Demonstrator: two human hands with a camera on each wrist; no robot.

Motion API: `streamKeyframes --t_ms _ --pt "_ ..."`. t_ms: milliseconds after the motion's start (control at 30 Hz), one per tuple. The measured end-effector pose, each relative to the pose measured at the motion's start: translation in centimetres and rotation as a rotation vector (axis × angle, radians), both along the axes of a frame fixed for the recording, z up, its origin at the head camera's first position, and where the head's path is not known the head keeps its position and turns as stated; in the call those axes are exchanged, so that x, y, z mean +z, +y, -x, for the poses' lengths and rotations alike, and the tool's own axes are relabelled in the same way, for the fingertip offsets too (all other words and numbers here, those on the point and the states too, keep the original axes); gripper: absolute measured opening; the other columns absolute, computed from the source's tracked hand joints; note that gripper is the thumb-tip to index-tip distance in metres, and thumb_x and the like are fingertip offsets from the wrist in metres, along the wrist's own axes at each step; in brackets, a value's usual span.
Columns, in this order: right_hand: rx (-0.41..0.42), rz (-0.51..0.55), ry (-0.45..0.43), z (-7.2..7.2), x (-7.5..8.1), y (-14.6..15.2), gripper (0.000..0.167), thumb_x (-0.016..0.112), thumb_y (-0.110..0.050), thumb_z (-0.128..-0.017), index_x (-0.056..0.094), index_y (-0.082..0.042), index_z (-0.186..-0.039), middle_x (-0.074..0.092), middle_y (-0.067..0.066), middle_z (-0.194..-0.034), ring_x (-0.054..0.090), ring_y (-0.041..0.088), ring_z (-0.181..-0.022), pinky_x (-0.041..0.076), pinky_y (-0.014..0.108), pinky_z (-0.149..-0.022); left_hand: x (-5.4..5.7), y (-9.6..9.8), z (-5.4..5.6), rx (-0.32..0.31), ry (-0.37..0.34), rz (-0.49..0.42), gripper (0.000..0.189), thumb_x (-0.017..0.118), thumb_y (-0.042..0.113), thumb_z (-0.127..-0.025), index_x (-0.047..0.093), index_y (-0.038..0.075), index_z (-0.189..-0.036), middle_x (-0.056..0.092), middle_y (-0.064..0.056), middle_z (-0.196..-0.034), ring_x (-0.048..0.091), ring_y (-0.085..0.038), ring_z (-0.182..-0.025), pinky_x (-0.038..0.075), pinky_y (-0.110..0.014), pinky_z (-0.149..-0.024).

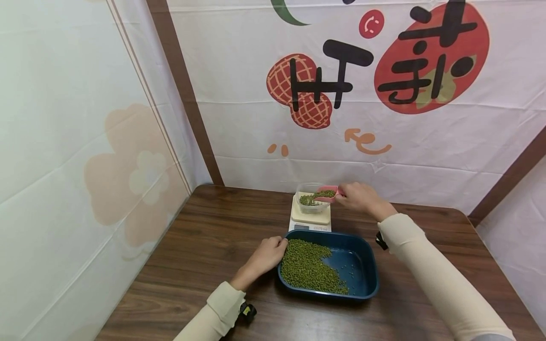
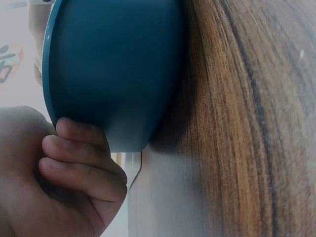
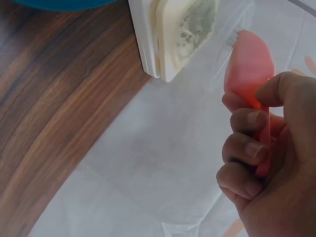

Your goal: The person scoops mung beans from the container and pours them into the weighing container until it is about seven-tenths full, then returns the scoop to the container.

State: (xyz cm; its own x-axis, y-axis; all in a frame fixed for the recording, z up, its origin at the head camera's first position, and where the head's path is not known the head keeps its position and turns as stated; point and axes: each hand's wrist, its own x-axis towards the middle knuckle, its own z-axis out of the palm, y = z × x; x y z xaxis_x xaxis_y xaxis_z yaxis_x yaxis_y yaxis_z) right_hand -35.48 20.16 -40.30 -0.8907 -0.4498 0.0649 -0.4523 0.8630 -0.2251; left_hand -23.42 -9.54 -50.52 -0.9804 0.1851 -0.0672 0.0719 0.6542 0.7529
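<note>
Nearest us on the tabletop (image 1: 204, 265), the blue tray (image 1: 372, 271) of green beans (image 1: 307, 265) is probably stiff but heavy, best held at its rim, where our left hand (image 1: 266, 255) grips the far left corner. Near the tabletop's far edge, the scale (image 1: 311, 218) bears a clear tub (image 1: 314, 209); over it our right hand (image 1: 359, 197) clasps the pink scoop (image 3: 249, 64), likely light and rigid, by its handle.

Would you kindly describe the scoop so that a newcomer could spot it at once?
On the brown table, find the white scale just beyond the blue tray. At the clear bowl on that scale, the right hand grips the scoop. Its pink colour sets it apart from the bowl and tray.
</note>
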Motion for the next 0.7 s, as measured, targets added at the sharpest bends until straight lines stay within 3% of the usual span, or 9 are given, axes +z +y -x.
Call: streamKeyframes --t_ms 533,700 --pt "0.003 -0.065 0.015 0.13 0.56 -0.31 0.025 0.059 -0.025 -0.103 0.053 -0.014 -0.081 0.039 -0.001 -0.068 0.04 0.017 -0.062 0.032 0.035 -0.059 0.21 0.04 -0.15 0.01 -0.005 0.003 0.039 0.042 0.028 -0.113 0.056 0.014 -0.08 0.047 0.0 -0.069 0.047 -0.016 -0.063 0.041 -0.031 -0.06" --pt "0.01 -0.099 0.017 0.13 0.7 -0.6 0.025 0.058 -0.025 -0.101 0.054 -0.015 -0.079 0.041 -0.002 -0.068 0.041 0.017 -0.062 0.031 0.034 -0.058 -0.24 -0.1 0.07 -0.013 0.034 0.014 0.037 0.044 0.026 -0.112 0.052 0.014 -0.078 0.045 0.001 -0.067 0.045 -0.015 -0.06 0.039 -0.03 -0.057"
